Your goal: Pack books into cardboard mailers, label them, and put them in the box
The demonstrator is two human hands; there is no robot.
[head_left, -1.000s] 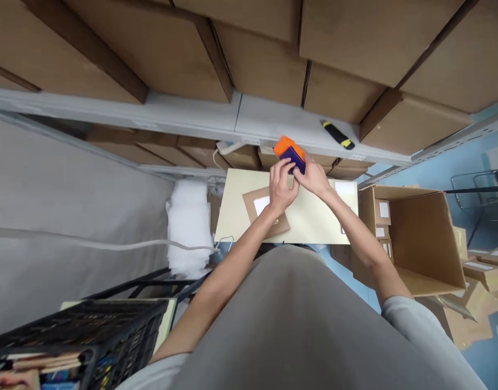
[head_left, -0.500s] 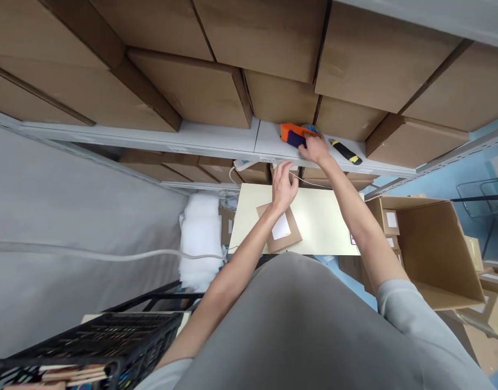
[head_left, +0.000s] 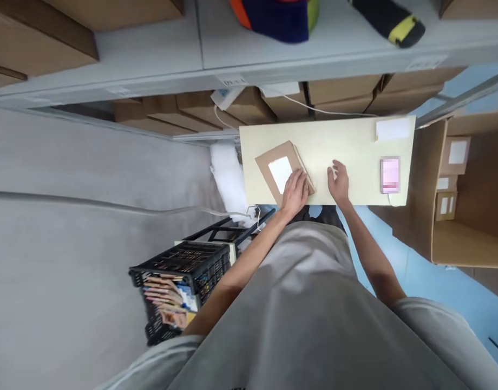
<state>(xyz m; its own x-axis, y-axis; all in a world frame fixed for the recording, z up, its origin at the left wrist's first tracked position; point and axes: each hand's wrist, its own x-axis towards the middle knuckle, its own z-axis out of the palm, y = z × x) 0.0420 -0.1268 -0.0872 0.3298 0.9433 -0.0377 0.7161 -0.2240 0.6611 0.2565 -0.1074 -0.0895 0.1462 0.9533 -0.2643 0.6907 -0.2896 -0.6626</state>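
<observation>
A flat brown cardboard parcel (head_left: 269,157) with a white label (head_left: 280,172) lies askew on the left part of the pale yellow table (head_left: 346,135). My left hand (head_left: 295,195) rests on its near right corner, fingers laid over the cardboard and the label's edge. To the right of the parcel, my right hand (head_left: 339,183) hovers over the tabletop, fingers loosely curved and thumb apart, with nothing in it. On the shelf above sits an orange and dark blue tape dispenser (head_left: 279,19), cut off by the top of the view.
A black and yellow utility knife (head_left: 389,21) lies on the grey shelf (head_left: 151,59). A phone (head_left: 390,176) and a white paper (head_left: 393,129) are at the table's right. A large open carton (head_left: 468,244) stands to the right, a black crate (head_left: 208,265) at lower left.
My right hand has let go of the tape dispenser on the shelf and come down over the table. My left hand has moved onto the parcel. The view has tilted downward.
</observation>
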